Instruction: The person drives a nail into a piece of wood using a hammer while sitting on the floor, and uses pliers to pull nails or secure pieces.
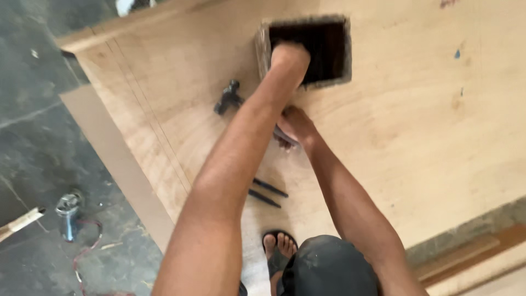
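A large plywood sheet [416,120] lies flat with a square hole [329,46] cut in it. My left hand [289,56] reaches over the hole's near-left edge, its fingers hidden down inside the dark opening. My right hand [296,125] rests on the plywood just below the hole, under my left forearm. Its fingers are curled around a small grey tool [284,137] that is mostly hidden. A small black tool [227,97] lies on the sheet left of my left forearm.
Two dark thin rods [267,193] lie on the plywood near my sandalled foot [279,246]. On the dark floor at left are a power tool [68,211] with a red cord and a wooden stick [22,222]. A brown board [118,164] edges the plywood.
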